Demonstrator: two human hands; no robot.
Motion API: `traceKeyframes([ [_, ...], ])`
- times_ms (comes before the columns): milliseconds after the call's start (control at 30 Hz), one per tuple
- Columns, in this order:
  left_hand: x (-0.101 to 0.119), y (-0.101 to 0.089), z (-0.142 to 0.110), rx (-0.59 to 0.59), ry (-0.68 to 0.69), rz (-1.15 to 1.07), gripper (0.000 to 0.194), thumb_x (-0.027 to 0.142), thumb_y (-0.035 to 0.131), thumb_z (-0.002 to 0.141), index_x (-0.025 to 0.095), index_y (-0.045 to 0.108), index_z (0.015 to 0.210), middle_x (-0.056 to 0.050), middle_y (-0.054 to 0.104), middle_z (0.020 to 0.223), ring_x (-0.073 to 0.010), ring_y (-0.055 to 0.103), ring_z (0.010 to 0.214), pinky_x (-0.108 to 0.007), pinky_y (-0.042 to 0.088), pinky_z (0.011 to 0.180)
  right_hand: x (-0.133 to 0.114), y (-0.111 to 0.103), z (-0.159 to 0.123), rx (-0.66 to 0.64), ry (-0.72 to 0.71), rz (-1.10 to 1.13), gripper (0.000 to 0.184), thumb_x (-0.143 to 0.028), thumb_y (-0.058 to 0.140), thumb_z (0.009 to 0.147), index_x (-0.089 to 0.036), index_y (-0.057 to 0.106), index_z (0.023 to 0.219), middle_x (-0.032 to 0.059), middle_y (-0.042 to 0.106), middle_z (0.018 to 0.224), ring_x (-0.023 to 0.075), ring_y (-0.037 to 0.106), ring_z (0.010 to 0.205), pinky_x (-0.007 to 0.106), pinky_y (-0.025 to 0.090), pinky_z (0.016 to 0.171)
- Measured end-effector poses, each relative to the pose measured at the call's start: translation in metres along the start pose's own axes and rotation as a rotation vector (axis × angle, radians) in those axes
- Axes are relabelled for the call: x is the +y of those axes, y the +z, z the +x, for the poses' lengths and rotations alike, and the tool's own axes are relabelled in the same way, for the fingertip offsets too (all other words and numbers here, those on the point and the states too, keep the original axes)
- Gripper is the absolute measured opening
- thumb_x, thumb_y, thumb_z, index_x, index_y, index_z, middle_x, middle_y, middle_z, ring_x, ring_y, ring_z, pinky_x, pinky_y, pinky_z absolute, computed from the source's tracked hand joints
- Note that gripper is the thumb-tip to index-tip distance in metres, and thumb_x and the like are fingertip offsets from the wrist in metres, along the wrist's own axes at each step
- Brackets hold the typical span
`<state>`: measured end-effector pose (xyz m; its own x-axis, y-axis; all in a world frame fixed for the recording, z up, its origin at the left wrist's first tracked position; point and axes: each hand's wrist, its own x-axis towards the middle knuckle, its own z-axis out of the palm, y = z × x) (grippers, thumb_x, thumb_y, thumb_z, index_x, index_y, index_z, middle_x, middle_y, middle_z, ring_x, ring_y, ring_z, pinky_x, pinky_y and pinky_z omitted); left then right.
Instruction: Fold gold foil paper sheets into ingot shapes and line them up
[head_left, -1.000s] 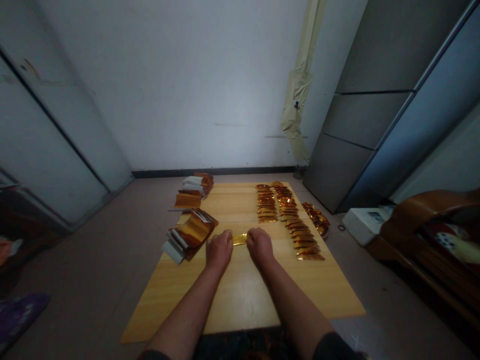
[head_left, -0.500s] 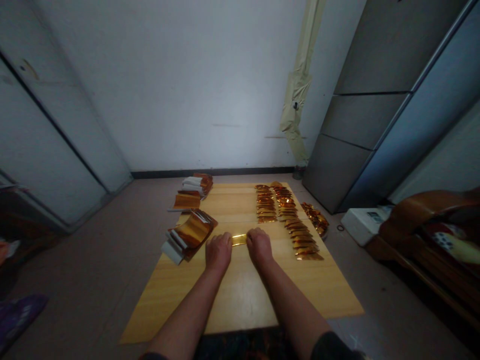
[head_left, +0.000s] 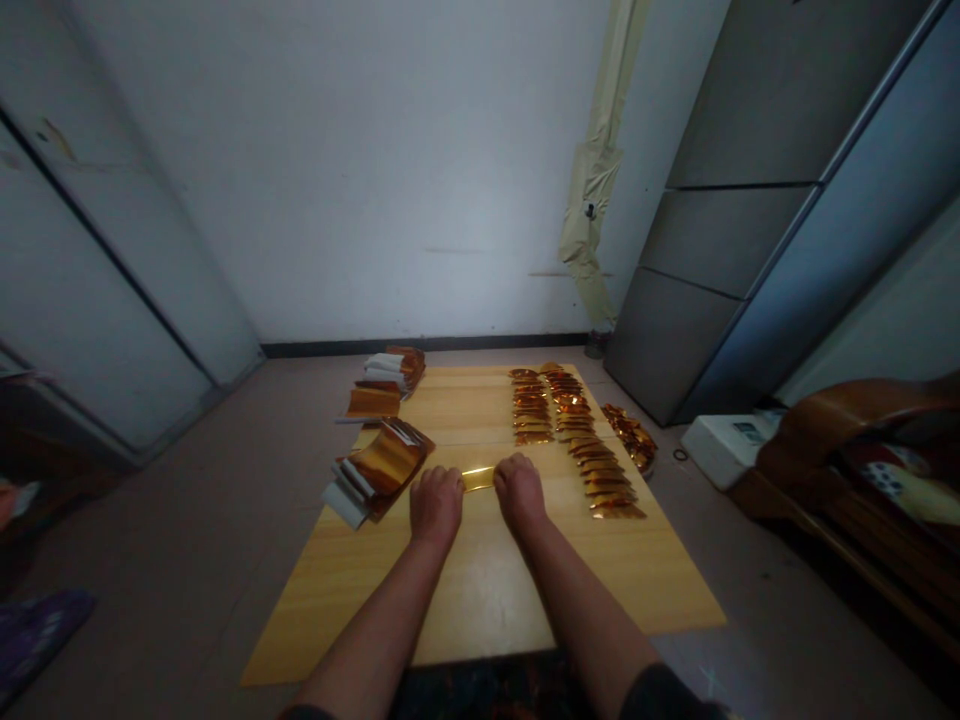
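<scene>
Gold foil strip (head_left: 478, 479), single, lying crosswise on wooden board (head_left: 480, 600), its ends under left hand (head_left: 436, 506) and right hand (head_left: 519, 494), both closed over it, knuckles up. Curved bundle of foil strips (head_left: 382, 470), white-ended, just beside left hand. Two rows of folded foil pieces (head_left: 576, 430), right of right hand. Stack of foil strips (head_left: 394, 372) at far board edge. Heap of foil pieces (head_left: 631, 438) beyond right board edge.
</scene>
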<state>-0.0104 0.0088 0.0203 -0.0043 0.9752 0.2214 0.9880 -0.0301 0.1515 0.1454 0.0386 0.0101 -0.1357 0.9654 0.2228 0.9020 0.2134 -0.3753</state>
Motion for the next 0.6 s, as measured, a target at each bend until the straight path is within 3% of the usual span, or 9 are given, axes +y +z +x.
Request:
traceKeyframes([
  [133,0.002,0.002,0.002,-0.007,0.096,0.050,0.023,0.020,0.042,0.094,0.018,0.065,0.087,-0.009,0.062,0.094,-0.0253,0.052,0.096,-0.038,0.035,0.078,-0.001,-0.001,-0.002,0.017,-0.072,0.003,0.017,-0.017,0.053,0.091,-0.018,0.068,0.083,0.0059,0.060,0.092,0.0176,0.049,0.090,0.025,0.032,0.075],
  [267,0.002,0.007,0.005,-0.022,0.193,0.035,0.022,0.023,0.043,0.095,0.019,0.064,0.090,-0.009,0.062,0.093,-0.0242,0.052,0.093,-0.037,0.035,0.076,-0.008,-0.007,-0.002,-0.079,-0.176,-0.057,0.017,-0.019,0.052,0.092,-0.019,0.068,0.086,0.0063,0.062,0.091,0.0175,0.051,0.085,0.027,0.032,0.071],
  [433,-0.004,0.010,0.004,-0.043,0.257,0.015,0.025,0.020,0.041,0.095,0.019,0.065,0.088,-0.008,0.063,0.091,-0.0224,0.053,0.090,-0.036,0.034,0.075,-0.009,-0.011,0.002,-0.131,-0.096,-0.040,0.020,-0.012,0.050,0.089,-0.019,0.069,0.086,0.0049,0.064,0.091,0.0152,0.055,0.082,0.026,0.032,0.070],
  [600,-0.018,0.002,-0.008,0.005,0.364,-0.053,0.029,0.022,0.038,0.097,0.023,0.067,0.097,-0.007,0.065,0.090,-0.0207,0.055,0.090,-0.036,0.033,0.080,-0.006,-0.009,0.001,-0.087,-0.050,0.060,0.024,-0.008,0.049,0.084,-0.019,0.069,0.081,0.0033,0.065,0.089,0.0143,0.055,0.083,0.024,0.032,0.071],
])
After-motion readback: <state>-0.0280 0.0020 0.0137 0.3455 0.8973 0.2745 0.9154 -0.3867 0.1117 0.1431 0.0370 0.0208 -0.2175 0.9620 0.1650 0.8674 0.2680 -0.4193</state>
